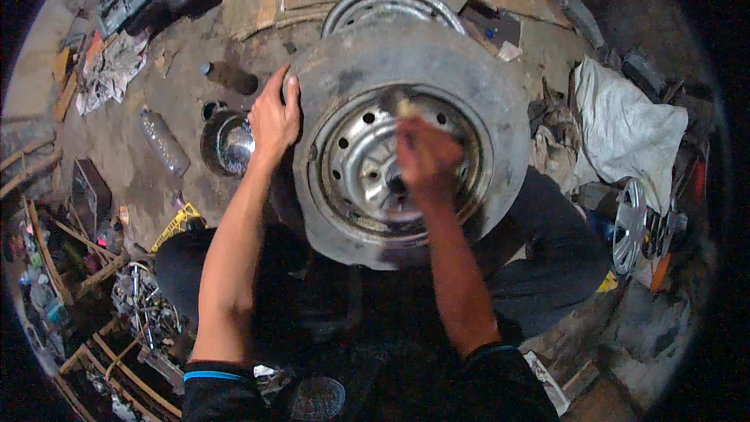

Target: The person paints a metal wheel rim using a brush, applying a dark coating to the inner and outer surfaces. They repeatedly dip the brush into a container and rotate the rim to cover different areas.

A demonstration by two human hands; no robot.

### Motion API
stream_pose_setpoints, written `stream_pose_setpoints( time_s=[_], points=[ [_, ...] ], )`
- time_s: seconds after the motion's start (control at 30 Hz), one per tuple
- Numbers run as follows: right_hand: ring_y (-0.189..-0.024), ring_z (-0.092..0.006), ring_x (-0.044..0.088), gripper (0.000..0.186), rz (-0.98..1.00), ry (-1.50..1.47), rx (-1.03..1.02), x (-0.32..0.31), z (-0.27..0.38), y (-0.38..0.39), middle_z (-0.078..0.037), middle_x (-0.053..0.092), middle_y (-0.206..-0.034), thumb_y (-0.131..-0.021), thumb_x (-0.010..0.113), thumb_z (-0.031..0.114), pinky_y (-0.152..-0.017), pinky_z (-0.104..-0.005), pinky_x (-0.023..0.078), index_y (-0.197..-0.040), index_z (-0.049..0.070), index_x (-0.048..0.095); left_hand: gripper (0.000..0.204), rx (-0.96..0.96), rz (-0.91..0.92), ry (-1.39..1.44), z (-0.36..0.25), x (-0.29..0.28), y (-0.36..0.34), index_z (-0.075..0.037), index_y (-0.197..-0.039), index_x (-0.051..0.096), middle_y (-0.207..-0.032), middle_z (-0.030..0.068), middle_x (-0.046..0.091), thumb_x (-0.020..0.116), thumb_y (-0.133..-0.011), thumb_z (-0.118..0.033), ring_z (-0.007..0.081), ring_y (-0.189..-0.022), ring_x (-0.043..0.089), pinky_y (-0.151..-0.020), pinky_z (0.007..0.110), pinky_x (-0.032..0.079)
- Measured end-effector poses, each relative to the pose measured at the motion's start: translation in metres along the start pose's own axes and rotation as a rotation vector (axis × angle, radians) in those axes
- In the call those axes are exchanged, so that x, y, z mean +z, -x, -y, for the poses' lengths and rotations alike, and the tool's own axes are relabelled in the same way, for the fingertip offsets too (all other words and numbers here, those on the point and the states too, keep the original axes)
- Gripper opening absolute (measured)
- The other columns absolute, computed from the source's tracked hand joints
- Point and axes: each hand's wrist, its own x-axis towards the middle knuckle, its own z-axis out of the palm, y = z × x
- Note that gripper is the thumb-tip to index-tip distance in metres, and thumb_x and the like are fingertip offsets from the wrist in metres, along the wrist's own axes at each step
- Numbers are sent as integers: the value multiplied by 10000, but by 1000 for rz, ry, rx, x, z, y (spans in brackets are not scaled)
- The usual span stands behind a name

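A grey, worn tyre (pixel 500 70) on a dirty steel wheel rim (pixel 363 164) is propped between my legs, its face turned up toward me. My left hand (pixel 273 119) grips the tyre's left edge, fingers pointing away from me along the tread. Over the rim's upper right part, my right hand (pixel 428 152) is closed around a small brush-like thing with a pale yellowish tip (pixel 406 108). Motion smears that hand and what it holds, so the exact kind is unclear. The rim looks wet and shiny in places.
Left of the tyre stands a metal pot (pixel 212 141) with liquid, near a dark bottle (pixel 229 77) and a clear plastic bottle (pixel 164 144). Beyond lies another steel wheel (pixel 391 1). On the right are a white cloth (pixel 629 125) and a silver wheel cover (pixel 627 227).
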Motion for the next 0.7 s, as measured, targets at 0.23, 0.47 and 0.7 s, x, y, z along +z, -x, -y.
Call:
stream_pose_setpoints(
  time_s=[0.23,0.47,0.7],
  points=[
    [-838,-277,726,104,-66,-115,113,6,-2,2,-153,727,-914,-761,735,-18,-724,-353,586,-858,2,701,475,38,-24,17,2,0,1,-63,-1319,566,-1246,237,615,452,-994,-390,435,-1154,578,-972,477,449],
    [-696,-186,685,72,36,-261,482,18,30,-2,-86,725,-822,-813,748,66,-668,-305,547,-823,100,685,491,18,-37,-29,0,2,2,-84,-1315,579,-1212,239,632,434,-994,-427,435,-1127,591,-944,477,462],
    [-697,-169,666,84,-158,-440,632,18,12,3,-73,696,-776,-824,758,146,-653,-302,515,-816,84,701,506,146,-38,-25,-3,3,3,-128,-1450,436,-1309,228,577,411,-1013,-380,422,-1184,559,-981,467,450]
  ],
)
